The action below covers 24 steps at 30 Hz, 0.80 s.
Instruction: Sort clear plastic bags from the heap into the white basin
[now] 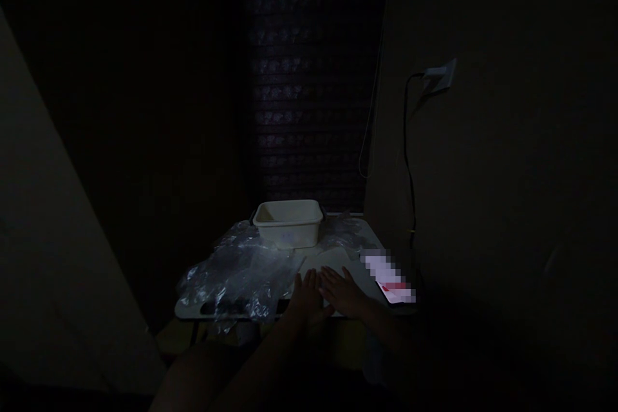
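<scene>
While left hand (308,299) and right hand (344,293) angle inward, fingers straight, gripping nothing, palms down, over pale sheet (329,259).

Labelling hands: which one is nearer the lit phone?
The right hand: it sits between the phone and the left hand, which is farther away.

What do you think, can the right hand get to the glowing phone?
Probably yes. The phone lies on the table, just to the right of the right hand. I see only tabletop between them, though it's quite dark.
</scene>
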Each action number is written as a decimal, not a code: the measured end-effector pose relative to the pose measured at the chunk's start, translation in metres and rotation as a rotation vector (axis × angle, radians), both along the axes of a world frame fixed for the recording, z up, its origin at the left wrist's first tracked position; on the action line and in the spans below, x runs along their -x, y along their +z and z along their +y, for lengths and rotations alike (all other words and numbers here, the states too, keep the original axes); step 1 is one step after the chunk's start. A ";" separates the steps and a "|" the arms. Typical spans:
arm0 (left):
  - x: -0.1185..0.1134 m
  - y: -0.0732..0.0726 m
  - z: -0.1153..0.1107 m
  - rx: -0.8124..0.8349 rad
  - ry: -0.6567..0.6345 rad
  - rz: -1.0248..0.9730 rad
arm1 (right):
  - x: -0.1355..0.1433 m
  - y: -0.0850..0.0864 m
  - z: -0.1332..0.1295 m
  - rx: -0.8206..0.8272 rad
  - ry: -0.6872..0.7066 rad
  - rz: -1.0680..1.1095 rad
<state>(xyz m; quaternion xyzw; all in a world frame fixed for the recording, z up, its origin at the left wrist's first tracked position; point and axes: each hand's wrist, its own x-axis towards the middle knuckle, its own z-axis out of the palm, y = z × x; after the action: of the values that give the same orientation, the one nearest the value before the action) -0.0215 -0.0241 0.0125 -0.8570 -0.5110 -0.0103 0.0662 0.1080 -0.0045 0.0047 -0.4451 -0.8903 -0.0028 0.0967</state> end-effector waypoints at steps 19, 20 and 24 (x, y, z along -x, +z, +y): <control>0.011 0.009 0.005 0.095 -0.046 -0.063 | 0.004 0.079 0.021 -0.038 -0.266 0.235; 0.010 0.010 0.006 0.104 -0.047 -0.063 | 0.006 0.082 0.022 -0.021 -0.277 0.252; 0.005 0.018 0.000 0.095 -0.077 -0.068 | 0.007 0.086 0.026 0.060 -0.314 0.274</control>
<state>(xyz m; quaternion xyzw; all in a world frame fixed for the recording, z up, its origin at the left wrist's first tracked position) -0.0265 -0.0243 0.0305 -0.8773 -0.4795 -0.0177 0.0074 0.1015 0.0211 0.0912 -0.5772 -0.7881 0.0691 0.2022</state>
